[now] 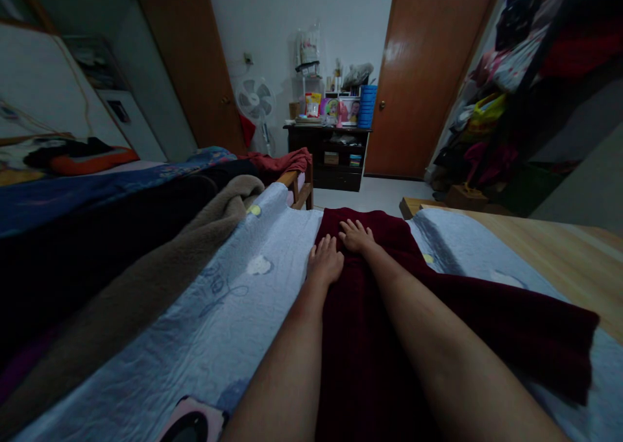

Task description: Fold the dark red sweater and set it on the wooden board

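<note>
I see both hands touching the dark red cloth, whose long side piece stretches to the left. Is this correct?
Not quite: in the head view, the long side piece of the dark red cloth stretches to the right. The left hand and right hand do touch the cloth.

Wall (pixel 272 26): pale, and it's dim in here
Doors (pixel 418 72): two, brown wood, flanking that wall
Fan (pixel 256 101): white, between left door and cabinet
Cabinet (pixel 324 177): dark, top crowded
Floor (pixel 389 187): pale too
</note>
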Demonstrator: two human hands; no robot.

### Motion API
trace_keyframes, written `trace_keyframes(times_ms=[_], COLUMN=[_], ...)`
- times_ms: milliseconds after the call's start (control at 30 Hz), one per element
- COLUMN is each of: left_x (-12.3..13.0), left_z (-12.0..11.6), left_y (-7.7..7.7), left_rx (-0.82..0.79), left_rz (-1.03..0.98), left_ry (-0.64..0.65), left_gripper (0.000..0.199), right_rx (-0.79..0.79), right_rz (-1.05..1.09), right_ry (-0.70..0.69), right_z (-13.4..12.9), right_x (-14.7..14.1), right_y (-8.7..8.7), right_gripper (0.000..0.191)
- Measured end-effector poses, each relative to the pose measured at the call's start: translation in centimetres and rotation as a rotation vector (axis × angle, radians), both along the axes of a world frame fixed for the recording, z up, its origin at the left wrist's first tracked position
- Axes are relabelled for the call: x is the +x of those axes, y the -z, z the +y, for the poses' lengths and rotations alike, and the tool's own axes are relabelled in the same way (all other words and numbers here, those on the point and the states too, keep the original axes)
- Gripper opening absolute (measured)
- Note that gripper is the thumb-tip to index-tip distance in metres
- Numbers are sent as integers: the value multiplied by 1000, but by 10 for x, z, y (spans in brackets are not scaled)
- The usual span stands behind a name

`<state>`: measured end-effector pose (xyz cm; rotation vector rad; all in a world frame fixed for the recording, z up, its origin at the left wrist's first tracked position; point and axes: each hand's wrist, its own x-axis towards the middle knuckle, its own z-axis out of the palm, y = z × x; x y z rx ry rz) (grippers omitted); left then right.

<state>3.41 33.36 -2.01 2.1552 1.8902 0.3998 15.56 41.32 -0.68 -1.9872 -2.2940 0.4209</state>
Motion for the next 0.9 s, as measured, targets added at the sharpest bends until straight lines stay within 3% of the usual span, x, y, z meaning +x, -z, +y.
trace_keyframes(times_ms=[300, 433, 567, 667, 733, 900], left_x=[4, 5, 5, 5, 4, 4], left_z=[2, 2, 0, -4, -6, -3], left_y=[2, 5, 7, 7, 7, 11], left_rx=[12, 16, 52, 101, 138, 238], left_rz=[17, 15, 20, 29, 35, 11], left_ry=[-27, -36, -39, -23, -10, 71], left_gripper=[55, 55, 55, 53, 52, 50], right_rx=[-44, -50, -52, 93, 230, 329], right_rz=[1, 0, 0, 10, 9, -54], right_ry=[-15, -39, -59, -11, 27, 95], right_z=[-25, -52, -86, -118, -141, -173], right_x=[4, 11, 13, 5, -2, -11], right_y=[-4, -10, -28, -35, -31, -6], right_gripper=[58, 59, 54, 56, 55, 54])
